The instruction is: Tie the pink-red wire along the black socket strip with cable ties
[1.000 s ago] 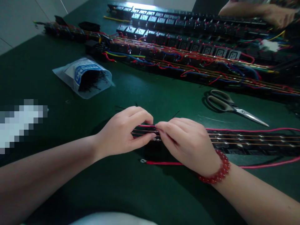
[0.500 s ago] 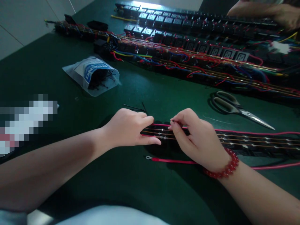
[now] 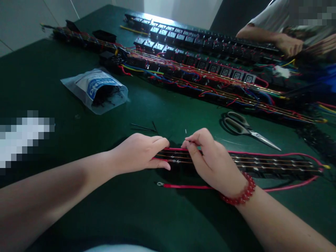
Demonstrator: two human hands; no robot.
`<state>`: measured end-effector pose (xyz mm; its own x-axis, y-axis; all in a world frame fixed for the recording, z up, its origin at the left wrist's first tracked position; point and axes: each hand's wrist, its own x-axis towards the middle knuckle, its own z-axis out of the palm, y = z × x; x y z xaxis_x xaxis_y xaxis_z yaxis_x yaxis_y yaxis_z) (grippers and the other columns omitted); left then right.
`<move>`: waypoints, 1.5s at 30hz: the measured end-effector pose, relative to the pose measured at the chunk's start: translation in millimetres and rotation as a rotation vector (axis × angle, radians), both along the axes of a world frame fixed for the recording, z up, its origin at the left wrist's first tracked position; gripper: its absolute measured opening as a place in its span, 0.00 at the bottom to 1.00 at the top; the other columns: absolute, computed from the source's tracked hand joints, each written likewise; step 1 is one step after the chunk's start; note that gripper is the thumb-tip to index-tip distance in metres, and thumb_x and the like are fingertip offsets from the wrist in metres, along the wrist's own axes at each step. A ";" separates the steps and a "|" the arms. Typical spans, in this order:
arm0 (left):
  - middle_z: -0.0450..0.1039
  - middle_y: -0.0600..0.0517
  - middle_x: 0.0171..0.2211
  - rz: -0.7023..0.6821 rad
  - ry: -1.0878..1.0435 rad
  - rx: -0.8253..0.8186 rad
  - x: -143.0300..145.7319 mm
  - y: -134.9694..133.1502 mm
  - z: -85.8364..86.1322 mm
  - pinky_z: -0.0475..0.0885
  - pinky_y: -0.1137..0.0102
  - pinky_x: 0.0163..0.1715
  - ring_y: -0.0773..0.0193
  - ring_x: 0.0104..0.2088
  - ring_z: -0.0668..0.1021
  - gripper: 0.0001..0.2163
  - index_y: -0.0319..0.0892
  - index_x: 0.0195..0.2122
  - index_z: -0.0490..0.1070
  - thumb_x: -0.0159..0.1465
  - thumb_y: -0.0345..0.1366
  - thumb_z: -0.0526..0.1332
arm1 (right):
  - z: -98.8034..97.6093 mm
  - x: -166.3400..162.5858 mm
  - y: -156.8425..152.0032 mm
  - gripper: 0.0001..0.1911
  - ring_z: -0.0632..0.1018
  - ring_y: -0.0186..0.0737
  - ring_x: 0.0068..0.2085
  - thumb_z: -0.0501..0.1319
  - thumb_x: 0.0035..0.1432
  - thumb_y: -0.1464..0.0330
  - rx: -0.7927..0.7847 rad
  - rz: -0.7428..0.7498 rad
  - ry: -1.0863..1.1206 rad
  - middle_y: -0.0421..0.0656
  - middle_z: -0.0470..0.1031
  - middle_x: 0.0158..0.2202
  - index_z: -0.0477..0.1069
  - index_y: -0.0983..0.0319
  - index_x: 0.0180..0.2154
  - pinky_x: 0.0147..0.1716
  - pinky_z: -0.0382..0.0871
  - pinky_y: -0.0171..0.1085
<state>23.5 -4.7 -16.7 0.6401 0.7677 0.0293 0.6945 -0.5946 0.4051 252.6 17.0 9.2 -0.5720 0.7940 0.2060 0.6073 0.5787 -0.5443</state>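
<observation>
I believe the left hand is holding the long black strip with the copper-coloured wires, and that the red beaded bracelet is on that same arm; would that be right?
Not quite: the head view shows the red beaded bracelet on the wrist of the right hand. The left hand is holding the black strip.

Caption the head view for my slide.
Left grip holds a wired strip; right grip pinches something thin at its far edge.

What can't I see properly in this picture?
In the head view:
Black strip: partly covered by the left hand.
Thin piece in the right hand: too small to name.
Pale thing at left: pixelated, cut off by the edge.
Black contents of the bag: deeper part hidden by its label.
</observation>
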 end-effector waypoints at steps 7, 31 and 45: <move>0.74 0.51 0.36 0.004 -0.032 0.000 -1.8 -0.7 -2.0 0.65 0.72 0.26 0.65 0.30 0.77 0.23 0.41 0.46 0.67 0.68 0.58 0.51 | -6.2 4.0 -3.9 0.05 0.75 0.37 0.29 0.51 0.66 0.73 0.112 0.093 -0.065 0.42 0.73 0.30 0.64 0.61 0.37 0.26 0.67 0.35; 0.78 0.51 0.47 0.193 -0.319 -0.170 3.1 -2.8 8.9 0.77 0.66 0.46 0.61 0.46 0.79 0.14 0.44 0.50 0.74 0.63 0.37 0.65 | -4.6 8.1 1.6 0.06 0.64 0.36 0.19 0.52 0.63 0.69 0.325 -0.189 -0.352 0.40 0.63 0.20 0.62 0.59 0.32 0.16 0.52 0.36; 0.80 0.51 0.43 0.140 -0.239 -0.161 5.6 -5.8 9.5 0.76 0.66 0.47 0.61 0.42 0.80 0.13 0.42 0.49 0.76 0.63 0.37 0.63 | 6.5 7.6 -2.9 0.06 0.78 0.39 0.38 0.60 0.61 0.74 -0.142 0.160 0.338 0.42 0.76 0.37 0.72 0.58 0.38 0.33 0.75 0.38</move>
<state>29.2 -10.5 -7.2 0.5173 0.8550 0.0368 0.6391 -0.4145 0.6478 260.1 14.1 15.7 -0.6094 0.7346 0.2983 0.2888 0.5561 -0.7793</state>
